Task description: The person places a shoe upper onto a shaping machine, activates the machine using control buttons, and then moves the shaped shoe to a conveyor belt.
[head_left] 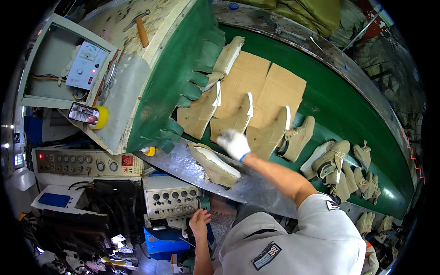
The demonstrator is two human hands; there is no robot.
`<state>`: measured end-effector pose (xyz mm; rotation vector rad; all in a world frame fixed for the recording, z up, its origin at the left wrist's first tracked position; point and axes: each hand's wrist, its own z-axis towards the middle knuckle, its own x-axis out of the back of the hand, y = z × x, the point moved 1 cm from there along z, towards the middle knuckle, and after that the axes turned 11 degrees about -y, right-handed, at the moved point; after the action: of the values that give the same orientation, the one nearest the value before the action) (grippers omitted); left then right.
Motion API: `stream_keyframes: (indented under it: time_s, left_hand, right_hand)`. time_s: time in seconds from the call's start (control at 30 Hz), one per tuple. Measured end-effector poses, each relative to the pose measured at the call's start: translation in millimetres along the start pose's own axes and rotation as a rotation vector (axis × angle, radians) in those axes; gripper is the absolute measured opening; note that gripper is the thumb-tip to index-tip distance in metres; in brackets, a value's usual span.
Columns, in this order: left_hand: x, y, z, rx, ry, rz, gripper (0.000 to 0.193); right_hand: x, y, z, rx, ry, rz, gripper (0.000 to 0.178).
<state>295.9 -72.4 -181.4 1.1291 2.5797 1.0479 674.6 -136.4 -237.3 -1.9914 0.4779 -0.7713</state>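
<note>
My right hand point(234, 145), in a white glove, is at the top edge of a tan boot point(233, 120) lying on its side on the green conveyor belt. The glove covers part of that edge, and its fingers are too smeared to show a grip. Tan boots with white sole edges lie on either side: one boot point(198, 113) to the left, another boot point(268, 135) to the right. Nearer to me, a tan shoe point(213, 166) rests on the metal ledge point(176, 160). My bare left hand point(200, 224) hangs low beside a knob panel point(172, 198), fingers loosely bent and apart, holding nothing visible.
Cardboard point(275, 94) lies on the belt point(334, 82). Green flaps point(211, 50) hang at the tunnel mouth. More tan shoes point(337, 158) crowd the right. A hammer point(142, 32) and a phone point(84, 113) by yellow tape point(102, 118) sit on the machine top.
</note>
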Motion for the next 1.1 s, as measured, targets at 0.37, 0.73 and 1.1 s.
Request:
stream_keyframes:
  time_s: [0.37,0.73,1.1]
  left_hand:
    - [-15,-12,9,-0.029,-0.063,0.067,0.029]
    - [-8,-25,15,0.073,-0.014,0.072,0.037]
    - [-5,5,17,0.010,0.050,0.054,0.024]
  right_hand:
    - [4,-46,271,0.572,0.105,-1.052,0.044]
    - [-80,-188,375,0.614,-0.170,-0.290,0.050]
    - [-23,-141,309,0.213,-0.377,-1.057,0.053]
